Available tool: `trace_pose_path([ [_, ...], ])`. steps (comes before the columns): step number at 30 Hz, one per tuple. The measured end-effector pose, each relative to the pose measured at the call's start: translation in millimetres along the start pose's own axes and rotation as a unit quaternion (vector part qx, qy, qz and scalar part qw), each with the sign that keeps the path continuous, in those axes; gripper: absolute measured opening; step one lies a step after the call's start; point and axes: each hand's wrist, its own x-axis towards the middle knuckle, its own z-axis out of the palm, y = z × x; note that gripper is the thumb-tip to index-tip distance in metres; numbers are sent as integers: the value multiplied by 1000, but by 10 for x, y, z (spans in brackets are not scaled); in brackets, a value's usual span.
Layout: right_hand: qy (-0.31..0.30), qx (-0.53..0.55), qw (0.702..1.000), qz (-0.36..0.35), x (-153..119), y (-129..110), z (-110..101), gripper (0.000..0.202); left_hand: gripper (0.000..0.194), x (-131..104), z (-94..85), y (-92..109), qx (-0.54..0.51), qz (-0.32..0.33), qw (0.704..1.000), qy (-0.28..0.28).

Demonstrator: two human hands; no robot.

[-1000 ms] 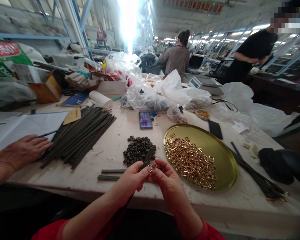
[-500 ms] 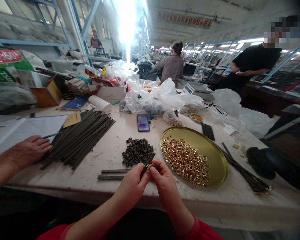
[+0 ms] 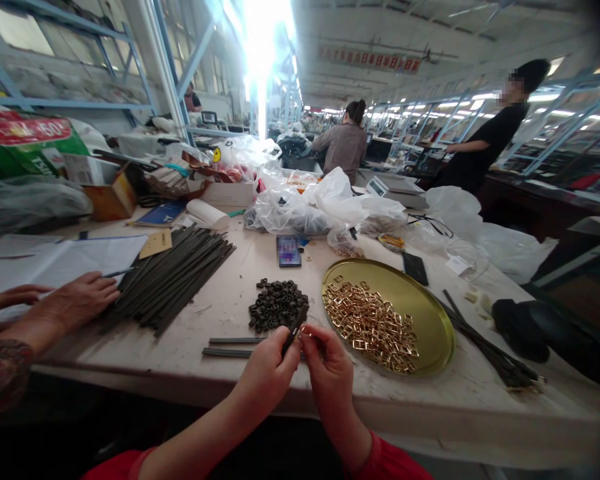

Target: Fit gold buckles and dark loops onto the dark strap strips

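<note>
My left hand (image 3: pixel 269 368) is closed around a dark strap (image 3: pixel 296 328), whose end sticks up past the thumb. Close beside it, my right hand (image 3: pixel 329 363) pinches a small gold buckle (image 3: pixel 306 333) at the strap; my fingers partly cover it, and whether the strap runs through it I cannot tell. Just beyond my hands lies a heap of small dark loops (image 3: pixel 279 303). To the right, a round gold tray (image 3: pixel 433 327) carries a pile of gold rectangular buckles (image 3: pixel 373 323). Two strips (image 3: pixel 230 351) lie left of my left hand.
A fan of dark straps (image 3: pixel 180 280) lies at left beside a co-worker's hand (image 3: pixel 87 297) with a pen on papers. Straps with buckles (image 3: pixel 495 347) lie at right. A phone (image 3: pixel 289 251), plastic bags (image 3: pixel 300 207) and a scale (image 3: pixel 397 190) stand farther back.
My hands stay together at the strap, the buckle slightly apart from where it was. At left, another hand has come into view on the papers. The standing person at right has turned.
</note>
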Motion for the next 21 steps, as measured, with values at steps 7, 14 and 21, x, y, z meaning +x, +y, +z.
trace_pose_path([
  [7, 17, 76, 997, 3, -36, 39, 30, 4, 23, -5, -2, 25, -35, -9, 999, -10],
  [14, -55, 117, 989, 72, 81, 7, 7, 10, 25, 107, 24, -52, -74, -48, 996, -26],
  [21, -87, 72, 993, 23, 123, 104, -77, 6, 24, 137, 33, -94, -37, -35, 998, -26],
])
